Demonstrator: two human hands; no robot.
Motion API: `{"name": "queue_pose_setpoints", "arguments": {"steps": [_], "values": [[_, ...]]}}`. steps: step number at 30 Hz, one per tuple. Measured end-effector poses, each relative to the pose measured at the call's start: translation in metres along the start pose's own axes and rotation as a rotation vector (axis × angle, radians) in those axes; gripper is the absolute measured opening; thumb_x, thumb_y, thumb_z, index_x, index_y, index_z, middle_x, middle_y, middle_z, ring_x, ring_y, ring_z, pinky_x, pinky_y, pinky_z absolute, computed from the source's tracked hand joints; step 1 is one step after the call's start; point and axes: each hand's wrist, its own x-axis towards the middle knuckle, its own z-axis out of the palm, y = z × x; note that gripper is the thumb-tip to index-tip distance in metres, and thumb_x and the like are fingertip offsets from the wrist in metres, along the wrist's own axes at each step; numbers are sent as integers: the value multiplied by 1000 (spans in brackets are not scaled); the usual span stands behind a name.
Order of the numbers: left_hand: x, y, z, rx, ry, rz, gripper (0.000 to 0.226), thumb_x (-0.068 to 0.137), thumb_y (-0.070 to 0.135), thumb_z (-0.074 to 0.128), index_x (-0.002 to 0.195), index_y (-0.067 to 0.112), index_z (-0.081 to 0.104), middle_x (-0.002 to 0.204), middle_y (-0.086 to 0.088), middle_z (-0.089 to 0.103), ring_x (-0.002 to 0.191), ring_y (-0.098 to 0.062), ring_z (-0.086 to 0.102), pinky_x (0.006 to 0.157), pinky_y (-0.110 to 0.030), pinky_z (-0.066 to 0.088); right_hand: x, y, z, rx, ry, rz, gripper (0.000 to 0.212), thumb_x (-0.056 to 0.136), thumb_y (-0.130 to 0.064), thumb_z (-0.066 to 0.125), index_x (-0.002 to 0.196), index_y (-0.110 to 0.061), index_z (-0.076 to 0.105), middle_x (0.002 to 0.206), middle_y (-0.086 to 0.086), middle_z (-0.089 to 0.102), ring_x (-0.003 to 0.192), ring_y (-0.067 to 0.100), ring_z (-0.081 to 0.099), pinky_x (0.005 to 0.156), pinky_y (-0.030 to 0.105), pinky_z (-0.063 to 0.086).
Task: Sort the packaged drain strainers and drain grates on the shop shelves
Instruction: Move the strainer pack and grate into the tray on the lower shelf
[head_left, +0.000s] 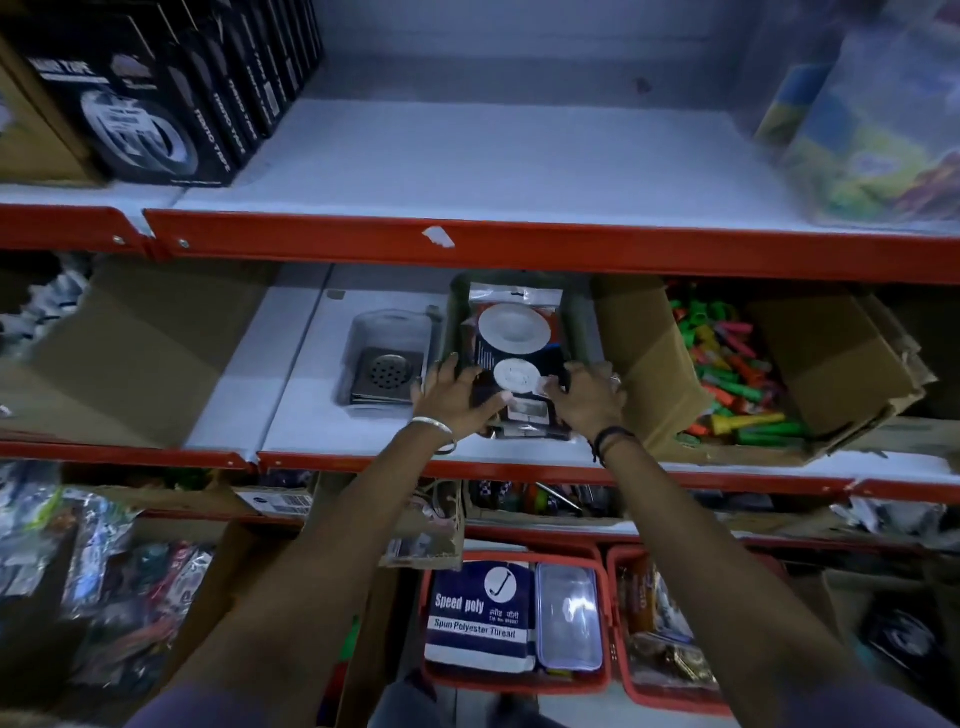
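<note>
A stack of packaged drain strainers (514, 338), dark cards with two round white-metal discs under clear plastic, lies on the middle shelf (311, 415). My left hand (454, 392) grips the stack's near left corner and my right hand (587, 397) grips its near right corner. Just left of the stack a square metal drain grate (387, 371) with a round perforated centre lies in a clear blister pack, close to my left hand's fingertips. The lower packs in the stack are mostly hidden under the top one and my hands.
An open cardboard box (841, 364) of coloured plastic pieces stands right of the stack. Brown cardboard (130, 353) fills the shelf's left. Black tape boxes (156, 104) and a bagged colourful item (872, 156) sit on the upper shelf. Red baskets (519, 680) lie below.
</note>
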Motion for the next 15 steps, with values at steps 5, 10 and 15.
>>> {"name": "queue_pose_setpoints", "arguments": {"steps": [5, 10, 15], "values": [[8, -62, -38, -10, 239, 23, 59, 85, 50, 37, 134, 17, 45, 145, -11, 40, 134, -31, 32, 107, -48, 27, 5, -52, -11, 147, 225, -250, 49, 89, -39, 57, 128, -11, 53, 129, 20, 50, 123, 37, 44, 103, 45, 33], [46, -144, -73, 260, 85, 55, 65, 82, 36, 62, 138, 13, 39, 144, -13, 42, 136, -28, 32, 107, -45, 31, 27, -142, 20, -1, -52, -545, 44, 90, -35, 56, 124, -8, 53, 124, 19, 59, 106, 35, 61, 93, 43, 49], [82, -176, -71, 560, -274, 240, 95, 78, 53, 62, 150, 18, 10, 159, -5, 15, 148, -20, 10, 120, -49, -1, 60, -188, 91, -394, -321, -604, 62, 80, -34, 70, 130, -6, 46, 133, 17, 50, 121, 34, 51, 97, 39, 44]]}}
